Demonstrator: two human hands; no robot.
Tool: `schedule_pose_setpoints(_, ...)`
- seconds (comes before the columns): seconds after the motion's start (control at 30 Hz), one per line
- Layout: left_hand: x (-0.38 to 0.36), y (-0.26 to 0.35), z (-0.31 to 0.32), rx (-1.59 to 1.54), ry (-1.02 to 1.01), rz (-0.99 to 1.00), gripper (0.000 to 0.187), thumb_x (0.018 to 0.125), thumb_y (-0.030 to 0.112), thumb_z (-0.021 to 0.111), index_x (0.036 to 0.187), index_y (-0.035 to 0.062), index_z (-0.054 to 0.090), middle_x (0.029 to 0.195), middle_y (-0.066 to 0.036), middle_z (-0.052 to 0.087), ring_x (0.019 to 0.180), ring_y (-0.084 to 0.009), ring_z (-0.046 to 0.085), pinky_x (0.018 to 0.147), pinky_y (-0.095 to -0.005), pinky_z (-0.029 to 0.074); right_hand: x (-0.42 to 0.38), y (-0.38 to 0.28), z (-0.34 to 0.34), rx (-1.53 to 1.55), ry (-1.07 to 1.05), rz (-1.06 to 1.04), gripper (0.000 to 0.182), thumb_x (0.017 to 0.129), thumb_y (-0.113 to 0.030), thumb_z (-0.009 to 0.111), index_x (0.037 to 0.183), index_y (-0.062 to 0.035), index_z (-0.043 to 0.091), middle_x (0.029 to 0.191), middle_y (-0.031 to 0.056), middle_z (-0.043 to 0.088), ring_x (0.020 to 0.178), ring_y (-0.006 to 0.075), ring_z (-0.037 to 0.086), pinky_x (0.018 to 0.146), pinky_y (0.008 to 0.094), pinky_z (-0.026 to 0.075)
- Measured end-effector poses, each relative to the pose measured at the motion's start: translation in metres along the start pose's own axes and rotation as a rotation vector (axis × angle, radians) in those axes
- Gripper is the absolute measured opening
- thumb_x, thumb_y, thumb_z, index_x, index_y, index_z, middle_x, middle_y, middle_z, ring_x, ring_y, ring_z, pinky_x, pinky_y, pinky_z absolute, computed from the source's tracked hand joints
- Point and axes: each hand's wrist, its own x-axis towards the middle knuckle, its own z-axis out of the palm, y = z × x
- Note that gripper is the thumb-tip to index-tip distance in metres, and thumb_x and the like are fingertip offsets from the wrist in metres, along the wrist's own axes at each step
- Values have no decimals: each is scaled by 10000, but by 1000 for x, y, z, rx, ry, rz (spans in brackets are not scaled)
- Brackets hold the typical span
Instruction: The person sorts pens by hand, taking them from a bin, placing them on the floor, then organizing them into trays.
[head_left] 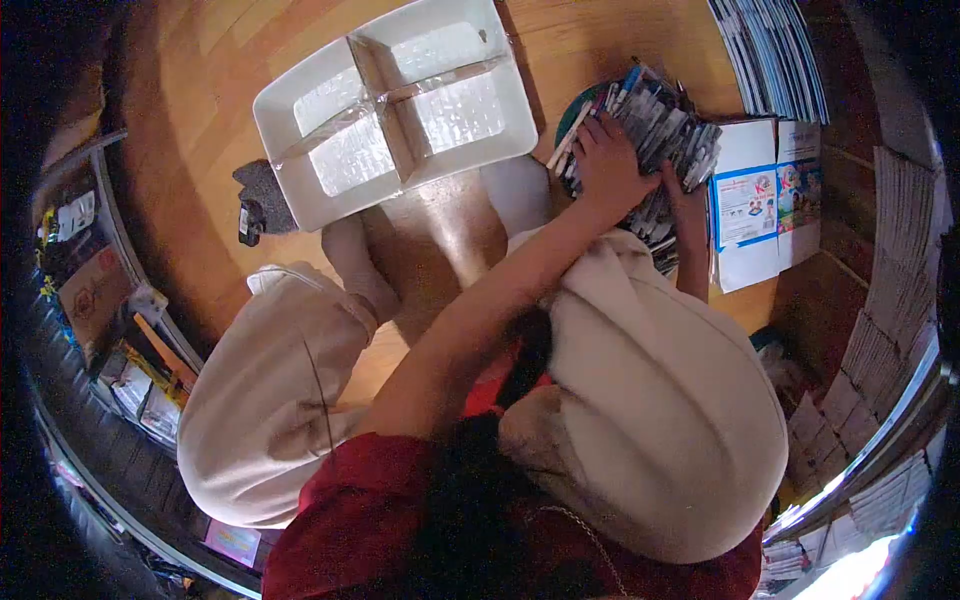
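Note:
A heaped bundle of pens and markers (655, 125), many of them grey or clear, lies in a round green container (572, 122) whose rim shows at the left. My left hand (610, 165) reaches across my body and rests on the left part of the heap, fingers spread over the pens. Close by at the heap's lower right, my right hand (685, 200) touches the pens with its fingers extended; part of it and the forearm are hidden behind my knee. Neither hand visibly lifts a pen.
A white tray (400, 190) with four taped cardboard-divided compartments stands ahead of me. Right of the pens are a white-and-blue printed box (747, 205) and a stack of thin books (770, 60). A dark grey object (262, 200) lies left of the tray. Shelves (110, 200) line the left side.

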Motion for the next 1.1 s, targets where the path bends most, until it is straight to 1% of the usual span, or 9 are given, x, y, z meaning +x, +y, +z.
schedule_pose_setpoints(0.3,0,-2,-15,-17,-181,-1,1057,560,487,724,1237,-157,230,1213,-311,328,1130,-411,334,941,-471,313,0,5,-16,87,-76,-7,831,719,-537,610,1252,53,369,1237,220,444,1154,297,420,971,334,297)
schedule_pose_setpoints(0.43,-3,-13,-15,-115,-20,142,981,603,466,700,1221,-160,264,1198,-355,347,1114,-467,365,970,-476,292,5,14,-48,-77,-145,359,724,795,-582,465,1156,45,495,1118,229,538,1072,311,496,912,339,357)
schedule_pose_setpoints(0.6,2,-37,-29,-404,-45,229,642,748,326,605,1198,-83,400,1206,-292,410,1129,-434,374,973,-448,309,-10,41,-84,-487,-4,27,419,879,-387,447,1025,-22,592,809,84,636,651,174,592,585,275,450)
schedule_pose_setpoints(0.7,2,-48,-33,-413,-42,300,539,764,250,558,1158,-95,430,1184,-299,417,1136,-459,341,989,-464,272,-2,107,-55,-143,-235,32,413,868,-319,484,1109,15,517,919,119,618,729,213,599,679,350,472)
schedule_pose_setpoints(0.73,1,-48,-33,-345,-23,303,536,765,245,557,1167,-83,426,1197,-293,410,1145,-461,333,991,-467,269,-13,107,-48,263,-195,164,411,867,-265,507,1174,5,460,872,99,605,643,177,577,605,296,475)
schedule_pose_setpoints(0.83,-3,-49,-30,-216,11,305,533,766,233,555,1192,-53,413,1235,-276,386,1171,-468,306,998,-475,256,-10,93,-49,125,-343,217,458,873,-269,505,1241,-22,389,856,89,587,618,152,561,571,255,471)
schedule_pose_setpoints(0.93,-4,-44,-25,-223,10,297,541,763,223,552,1210,-38,394,1270,-263,356,1187,-479,280,1002,-494,238,-16,78,-44,129,-286,229,347,860,-279,517,1092,-21,491,787,112,599,671,169,605,576,262,475)
schedule_pose_setpoints(1.0,-8,-42,-22,-204,21,279,545,763,209,545,1221,-37,380,1291,-251,338,1194,-488,266,998,-523,226,-13,72,-37,-143,-126,-190,345,851,-253,504,1092,-7,483,799,153,605,638,226,608,584,306,480)
schedule_pose_setpoints(1.1,-11,-41,-18,-231,9,257,532,755,179,539,1234,7,387,1313,-235,321,1207,-498,240,977,-576,216,-6,74,-37,-465,-47,-395,339,832,-210,484,1086,14,473,823,204,602,598,295,604,589,355,478)
